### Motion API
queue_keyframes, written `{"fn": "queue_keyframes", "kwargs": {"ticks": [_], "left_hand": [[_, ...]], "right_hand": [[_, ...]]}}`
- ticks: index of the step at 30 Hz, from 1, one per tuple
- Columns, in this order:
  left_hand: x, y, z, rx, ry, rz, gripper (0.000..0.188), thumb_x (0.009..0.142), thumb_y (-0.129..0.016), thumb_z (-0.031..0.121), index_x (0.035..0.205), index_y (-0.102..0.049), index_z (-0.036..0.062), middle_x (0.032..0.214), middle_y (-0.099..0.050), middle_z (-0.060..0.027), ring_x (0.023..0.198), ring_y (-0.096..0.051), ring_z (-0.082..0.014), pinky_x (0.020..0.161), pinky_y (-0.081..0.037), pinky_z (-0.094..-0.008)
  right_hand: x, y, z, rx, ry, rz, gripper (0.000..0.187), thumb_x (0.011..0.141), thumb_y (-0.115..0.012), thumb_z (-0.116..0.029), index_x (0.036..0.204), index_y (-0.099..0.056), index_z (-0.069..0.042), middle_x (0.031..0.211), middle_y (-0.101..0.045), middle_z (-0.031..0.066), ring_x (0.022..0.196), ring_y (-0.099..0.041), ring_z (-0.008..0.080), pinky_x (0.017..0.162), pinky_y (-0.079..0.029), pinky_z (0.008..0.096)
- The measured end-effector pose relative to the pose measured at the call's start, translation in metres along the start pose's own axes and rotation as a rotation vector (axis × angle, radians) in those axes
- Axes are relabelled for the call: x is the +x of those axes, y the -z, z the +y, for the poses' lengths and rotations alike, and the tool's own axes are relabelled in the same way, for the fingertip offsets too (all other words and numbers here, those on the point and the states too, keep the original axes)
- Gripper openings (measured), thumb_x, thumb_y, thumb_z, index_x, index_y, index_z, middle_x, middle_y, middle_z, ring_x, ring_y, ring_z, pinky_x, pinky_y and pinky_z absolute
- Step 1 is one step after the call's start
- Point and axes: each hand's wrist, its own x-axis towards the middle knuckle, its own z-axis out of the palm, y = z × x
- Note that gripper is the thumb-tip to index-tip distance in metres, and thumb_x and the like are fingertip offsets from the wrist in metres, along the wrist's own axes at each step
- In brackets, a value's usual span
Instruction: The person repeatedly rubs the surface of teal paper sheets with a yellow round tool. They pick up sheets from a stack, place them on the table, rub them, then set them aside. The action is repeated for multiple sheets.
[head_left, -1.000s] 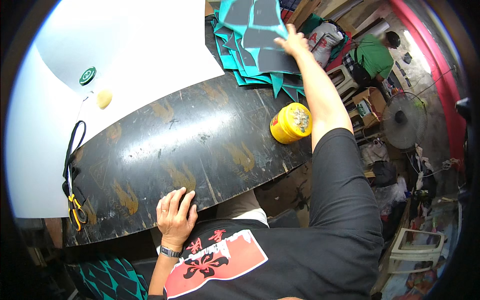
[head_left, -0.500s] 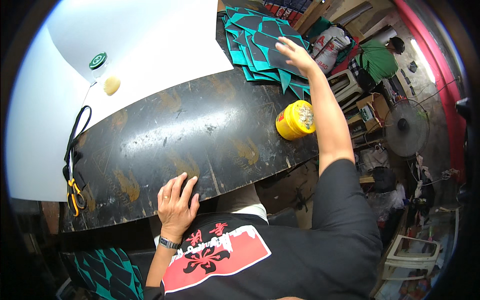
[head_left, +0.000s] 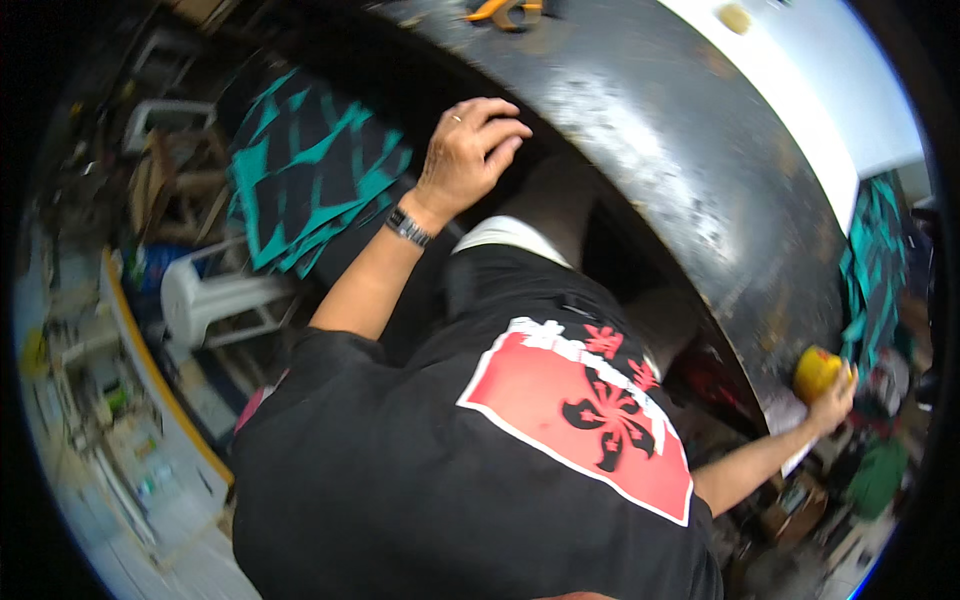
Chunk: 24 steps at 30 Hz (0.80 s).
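Teal-and-black sheets lie in two piles: a left stack beside the person, off the table, and a right stack at the right end of the black table. The left hand is empty, fingers loosely bent and thumb apart, close to the table's near edge. The right hand is just beside the yellow tub; blur hides whether it touches or grips anything. No sheet shows in either hand, so handling seems paused, with sheets sorted into two places; which are finished or remain cannot be told. The left sheets look flat, dark panels divided by teal bands, edges jagged and layered unevenly; the right ones are smeared.
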Motion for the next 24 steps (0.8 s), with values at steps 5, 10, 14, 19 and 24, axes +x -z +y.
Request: {"fn": "queue_keyframes", "kwargs": {"ticks": [5,10,14,19,24], "left_hand": [[-0.092,0.064,-0.1,0.311,0.481,0.293,0.019,0.084,-0.074,0.015,0.103,-0.077,0.0167,0.124,-0.063,-0.0087,0.118,-0.059,-0.0308,0.103,-0.044,-0.0439],[-0.172,0.062,-0.15,0.616,1.047,-0.167,0.097,0.08,-0.078,0.055,0.155,-0.036,0.0098,0.162,-0.025,-0.0267,0.151,-0.02,-0.0436,0.118,-0.02,-0.0653],[-0.191,0.06,-0.176,0.479,1.153,-0.274,0.12,0.074,-0.079,0.066,0.162,-0.021,0.0077,0.166,-0.011,-0.0304,0.155,-0.007,-0.0459,0.12,-0.013,-0.0666],[-0.187,0.087,-0.174,0.477,1.015,-0.272,0.074,0.079,-0.075,0.033,0.147,-0.054,0.0106,0.147,-0.05,-0.0315,0.139,-0.047,-0.0441,0.112,-0.042,-0.047],[-0.141,0.159,-0.135,0.538,0.893,-0.218,0.029,0.082,-0.064,0.017,0.106,-0.078,0.01,0.092,-0.073,-0.0213,0.088,-0.071,-0.0391,0.085,-0.057,-0.045]], "right_hand": [[0.015,-0.005,0.019,0.119,-0.149,-0.075,0.062,0.101,-0.052,-0.057,0.143,-0.058,-0.012,0.141,-0.062,0.0148,0.128,-0.058,0.0302,0.108,-0.04,0.0367],[0.018,-0.006,0.01,0.004,-0.217,-0.068,0.069,0.098,-0.048,-0.066,0.144,-0.058,-0.014,0.142,-0.06,0.0147,0.13,-0.056,0.0322,0.108,-0.041,0.0382],[0.018,-0.003,0.007,0.066,-0.19,-0.07,0.067,0.099,-0.05,-0.063,0.143,-0.058,-0.013,0.141,-0.061,0.0142,0.129,-0.057,0.0293,0.107,-0.041,0.0368],[0.018,-0.006,0.014,0.084,-0.164,-0.085,0.066,0.1,-0.05,-0.061,0.144,-0.058,-0.012,0.141,-0.061,0.0149,0.129,-0.057,0.0295,0.107,-0.041,0.0367],[0.02,-0.012,0.021,0.081,-0.18,-0.074,0.067,0.1,-0.049,-0.061,0.144,-0.057,-0.01,0.144,-0.059,0.0165,0.13,-0.056,0.0334,0.108,-0.04,0.0384]]}}
